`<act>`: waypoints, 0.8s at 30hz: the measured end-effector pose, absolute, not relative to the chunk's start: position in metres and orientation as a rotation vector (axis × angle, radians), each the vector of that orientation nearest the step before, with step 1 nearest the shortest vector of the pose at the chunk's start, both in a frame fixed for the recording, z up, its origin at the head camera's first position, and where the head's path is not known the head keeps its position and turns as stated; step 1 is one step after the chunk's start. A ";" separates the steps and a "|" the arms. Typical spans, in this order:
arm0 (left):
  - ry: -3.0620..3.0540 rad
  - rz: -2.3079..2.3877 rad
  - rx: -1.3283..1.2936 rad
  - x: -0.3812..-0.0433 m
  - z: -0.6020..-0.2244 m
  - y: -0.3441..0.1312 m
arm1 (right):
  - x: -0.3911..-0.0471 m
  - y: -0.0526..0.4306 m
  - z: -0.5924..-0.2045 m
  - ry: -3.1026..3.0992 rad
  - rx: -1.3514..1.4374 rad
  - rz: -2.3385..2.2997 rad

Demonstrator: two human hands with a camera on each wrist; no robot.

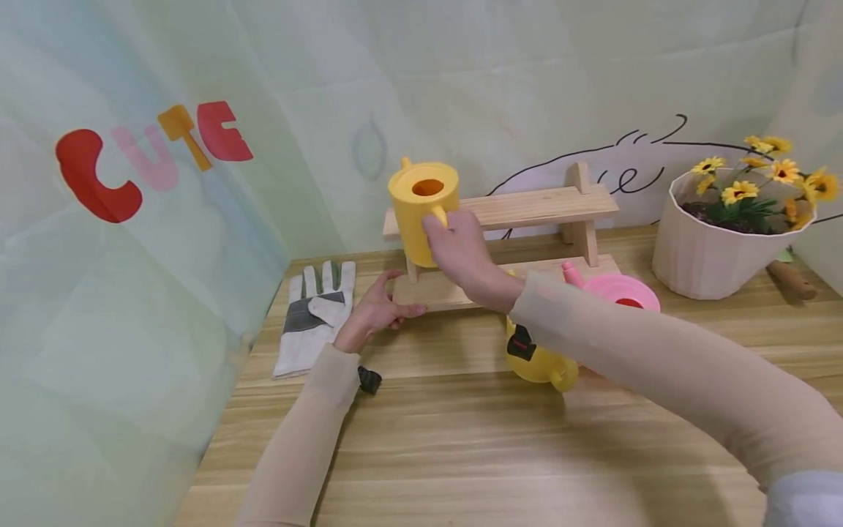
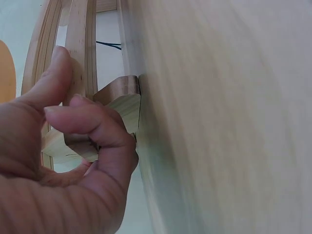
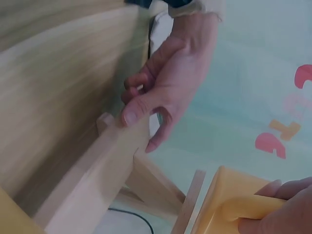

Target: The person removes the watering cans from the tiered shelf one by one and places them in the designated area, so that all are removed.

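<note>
My right hand (image 1: 464, 252) grips the handle of a yellow watering can (image 1: 410, 219), upright, its round top opening showing. The can overlaps the left end of a two-tier wooden shelf's upper board (image 1: 527, 208). At the left end of the lower board (image 1: 428, 290), my left hand (image 1: 378, 311) holds the corner, thumb along the front edge. In the left wrist view its other fingers (image 2: 114, 129) curl beside the board end. A second yellow watering can (image 1: 536, 366) lies in front of the shelf, partly behind my right forearm. A pink watering can (image 1: 619, 287) is also partly hidden by that forearm.
A white-and-grey work glove (image 1: 309, 322) lies on the wooden table (image 1: 421, 454) left of the shelf. To the right stands a white pot (image 1: 707, 256) with yellow flowers (image 1: 784, 172); a wooden handle (image 1: 790, 280) lies beside it. Printed cloth (image 1: 342, 95) hangs behind.
</note>
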State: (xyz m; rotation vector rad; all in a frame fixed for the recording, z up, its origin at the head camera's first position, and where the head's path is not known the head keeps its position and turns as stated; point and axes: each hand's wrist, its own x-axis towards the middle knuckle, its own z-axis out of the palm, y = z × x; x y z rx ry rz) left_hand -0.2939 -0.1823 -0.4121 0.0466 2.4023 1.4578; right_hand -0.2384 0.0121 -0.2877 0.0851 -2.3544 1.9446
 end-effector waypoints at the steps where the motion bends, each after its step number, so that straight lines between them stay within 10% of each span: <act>1: 2.404 1.454 0.047 -0.294 -0.412 -0.182 | -0.236 0.013 -0.289 -2.353 0.083 1.949; 24: 2.435 1.426 0.073 -0.296 -0.413 -0.183 | -0.192 0.033 -0.320 -2.395 0.026 1.972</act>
